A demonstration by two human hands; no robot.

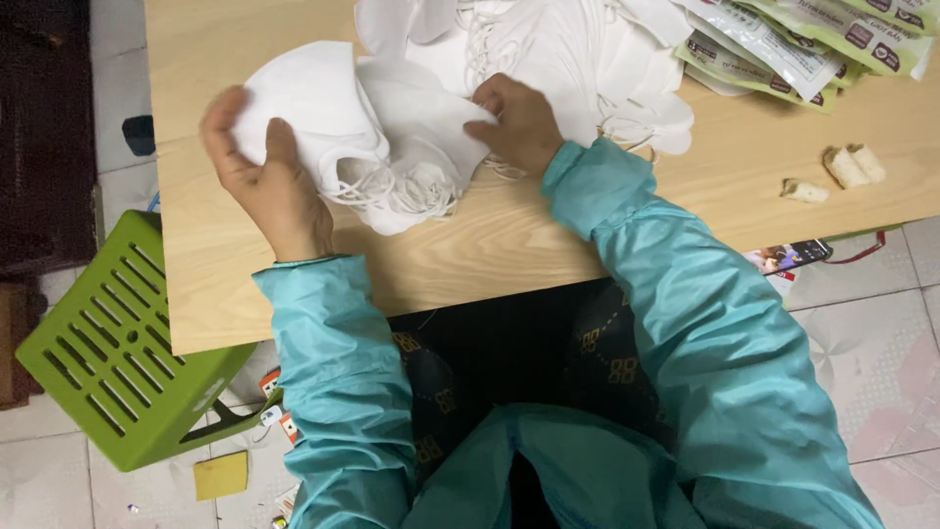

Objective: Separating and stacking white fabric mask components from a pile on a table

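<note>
Now: left hand (264,171) fingers wrap white mask stack (338,127) (left edge); right hand (519,122) fingers pinch stack's right side, on table (490,245).

A stack of masks (392,127) lies under both hands: white, soft, cup-shaped, fanned one over another, their thin white ear loops bunched in a tangle just below the stack's near edge. The outermost mask curves up against the left fingers (227,122), with the left thumb pressed on its face. The right fingers (490,113) rest curled on the stack's other end, fingertips touching the fabric. Just beyond the right fingers lies a looser pile (548,49) of the same white masks and loops.
</note>
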